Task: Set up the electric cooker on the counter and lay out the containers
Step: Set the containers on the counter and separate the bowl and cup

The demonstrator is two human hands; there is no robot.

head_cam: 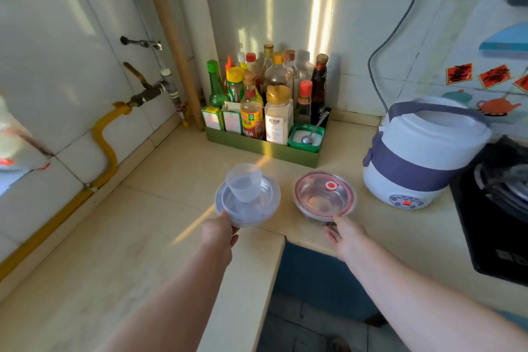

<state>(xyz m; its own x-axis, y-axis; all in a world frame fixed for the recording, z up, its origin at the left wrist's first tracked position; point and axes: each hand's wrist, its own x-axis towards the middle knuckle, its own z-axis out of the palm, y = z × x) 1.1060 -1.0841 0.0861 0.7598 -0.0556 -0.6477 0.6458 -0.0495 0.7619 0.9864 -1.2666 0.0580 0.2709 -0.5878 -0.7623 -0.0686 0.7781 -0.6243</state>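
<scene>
My left hand (pixel 220 233) has its fingers pinching the near rim of the clear container (pixel 254 210), which carries a measuring cup (pixel 243 181). My right hand (pixel 344 237) grips the red-rimmed bowl (pixel 323 200). The electric cooker (pixel 423 151) stands on the desk (pixel 143 237), beside the bowl.

This is a kitchen in a home. A tan counter (pixel 160 168) runs along white wall tiles (pixel 357 46). A green tray (pixel 257 148) holds bottles of sauce and oil (pixel 251 117) and a tub of something white (pixel 305 137). A white and purple cooker (pixel 420 154) stands beside a black stove (pixel 485 237). A clear dish (pixel 268 208) and a bowl with a lid (pixel 317 197) are there too. A brass tap (pixel 145 94) and a yellow pipe (pixel 107 137) are on the wall
</scene>
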